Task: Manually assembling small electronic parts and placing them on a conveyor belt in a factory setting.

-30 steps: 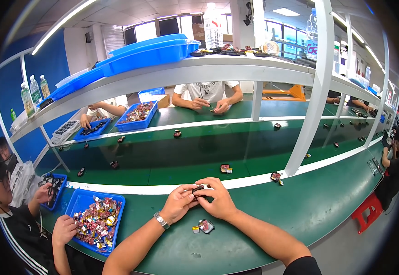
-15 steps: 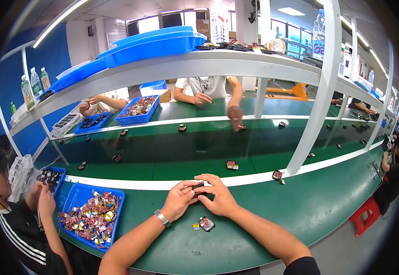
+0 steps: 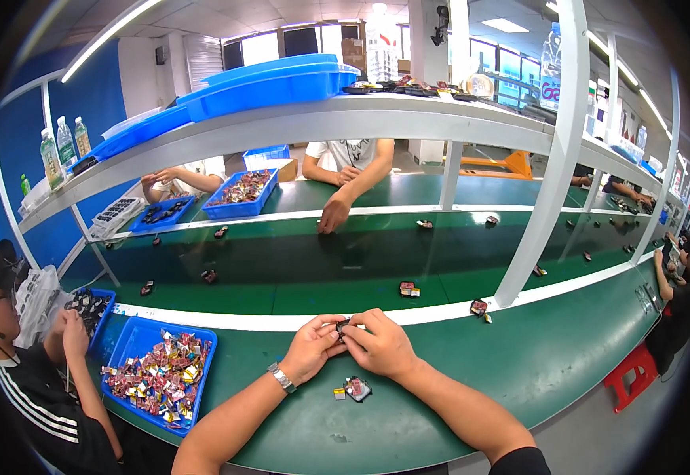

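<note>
Both of my hands meet over the green bench, around a small black plastic casing (image 3: 342, 326). My left hand (image 3: 310, 350), with a metal watch on its wrist, pinches the casing from the left. From the right, the fingers of my right hand (image 3: 378, 345) are bent and pressed on the same part; they partly cover it, so its details are hard to make out. Just below my hands a small black-edged unit with a reddish circuit board (image 3: 357, 389) lies on the bench, a yellow-and-white battery cell (image 3: 339, 393) at its left side.
A blue tray (image 3: 212, 348) heaped with small boards and cells stands left, near a seated co-worker (image 3: 40, 388). Beyond a white rail (image 3: 226, 319) runs a green belt (image 3: 305, 293) carrying scattered units (image 3: 408, 289). A white post (image 3: 547, 166) and shelf rise ahead. Another co-worker's hand (image 3: 334, 214) reaches over the belt.
My right hand's fingers have curled in closer on the casing. The co-worker's hand opposite has moved left over the belt. Units on the belt have shifted slightly right.
</note>
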`<state>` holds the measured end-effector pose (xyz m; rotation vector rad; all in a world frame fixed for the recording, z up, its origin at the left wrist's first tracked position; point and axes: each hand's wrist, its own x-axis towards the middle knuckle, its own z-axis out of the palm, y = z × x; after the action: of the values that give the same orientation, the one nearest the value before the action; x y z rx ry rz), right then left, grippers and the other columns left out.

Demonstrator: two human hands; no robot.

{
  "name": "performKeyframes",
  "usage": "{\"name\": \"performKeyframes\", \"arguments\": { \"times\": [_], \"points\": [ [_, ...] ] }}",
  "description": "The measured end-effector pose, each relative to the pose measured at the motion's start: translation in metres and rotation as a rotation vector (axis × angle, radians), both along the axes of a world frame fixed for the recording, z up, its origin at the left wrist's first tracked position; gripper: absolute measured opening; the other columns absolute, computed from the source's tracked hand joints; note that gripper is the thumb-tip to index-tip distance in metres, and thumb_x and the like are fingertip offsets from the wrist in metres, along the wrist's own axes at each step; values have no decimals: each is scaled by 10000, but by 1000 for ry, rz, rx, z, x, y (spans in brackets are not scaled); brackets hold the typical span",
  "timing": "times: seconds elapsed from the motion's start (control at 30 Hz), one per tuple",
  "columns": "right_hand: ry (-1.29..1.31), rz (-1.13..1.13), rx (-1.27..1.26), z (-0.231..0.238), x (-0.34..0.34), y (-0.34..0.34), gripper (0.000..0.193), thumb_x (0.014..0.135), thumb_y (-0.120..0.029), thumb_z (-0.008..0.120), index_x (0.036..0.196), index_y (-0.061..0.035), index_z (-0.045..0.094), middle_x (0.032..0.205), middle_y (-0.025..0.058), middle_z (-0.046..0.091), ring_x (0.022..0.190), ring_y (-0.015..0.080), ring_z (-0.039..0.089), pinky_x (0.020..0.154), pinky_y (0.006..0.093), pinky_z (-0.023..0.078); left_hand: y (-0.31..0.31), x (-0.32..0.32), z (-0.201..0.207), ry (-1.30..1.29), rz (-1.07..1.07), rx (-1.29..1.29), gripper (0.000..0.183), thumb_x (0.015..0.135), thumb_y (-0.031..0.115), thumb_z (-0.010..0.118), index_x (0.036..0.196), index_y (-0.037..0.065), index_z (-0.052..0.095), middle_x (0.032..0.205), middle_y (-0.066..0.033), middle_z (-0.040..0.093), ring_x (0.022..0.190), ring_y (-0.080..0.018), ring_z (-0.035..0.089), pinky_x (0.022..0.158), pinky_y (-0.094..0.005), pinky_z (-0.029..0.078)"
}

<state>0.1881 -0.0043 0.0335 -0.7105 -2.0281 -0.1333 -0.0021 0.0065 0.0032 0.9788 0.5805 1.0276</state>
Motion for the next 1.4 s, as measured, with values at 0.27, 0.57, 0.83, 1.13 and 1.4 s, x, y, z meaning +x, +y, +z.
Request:
{"name": "performKeyframes", "arguments": {
  "times": [0.27, 0.57, 0.83, 1.13, 1.4],
  "points": [
    [-22, -112, -19, -6, -7, -2, 217, 710, -20, 725, 920, -37, 673, 953, 65, 610, 878, 242, 614, 722, 333, 532, 0, 2, -1, 1, 7, -13, 280, 976, 12, 516, 1255, 25, 502, 1238, -113, 604, 1149, -201, 593, 1002, -379, 515],
    [-71, -132, -31, -8, -9, -2, 195, 726, -27, 721, 913, -33, 665, 943, 65, 598, 870, 235, 616, 687, 328, 540, 1, 1, -4, 10, 18, -17, 260, 973, 7, 516, 1232, 25, 512, 1240, -111, 602, 1134, -202, 603, 988, -372, 525],
    [-76, -123, -12, -12, -7, 0, 164, 752, -55, 730, 903, -38, 669, 922, 59, 600, 857, 231, 617, 682, 328, 539, 0, 3, -1, 29, 16, -25, 258, 970, -1, 512, 1227, 17, 511, 1222, -110, 607, 1114, -206, 614, 975, -383, 532],
    [-101, -175, -29, -16, -10, 2, 129, 781, -61, 708, 900, -33, 665, 923, 70, 605, 844, 236, 619, 685, 337, 541, -1, 6, 1, 36, 48, -33, 231, 985, 28, 512, 1215, 16, 518, 1166, -102, 624, 1091, -179, 622, 929, -341, 558],
    [254, -59, -397, -6, -14, -2, 148, 814, -23, 687, 956, 2, 652, 932, 109, 612, 835, 225, 648, 675, 312, 550, -3, 10, 2, 125, 179, 47, 196, 988, 66, 538, 1176, 13, 535, 1088, -87, 652, 988, -157, 653, 857, -317, 579]
  ]
}}
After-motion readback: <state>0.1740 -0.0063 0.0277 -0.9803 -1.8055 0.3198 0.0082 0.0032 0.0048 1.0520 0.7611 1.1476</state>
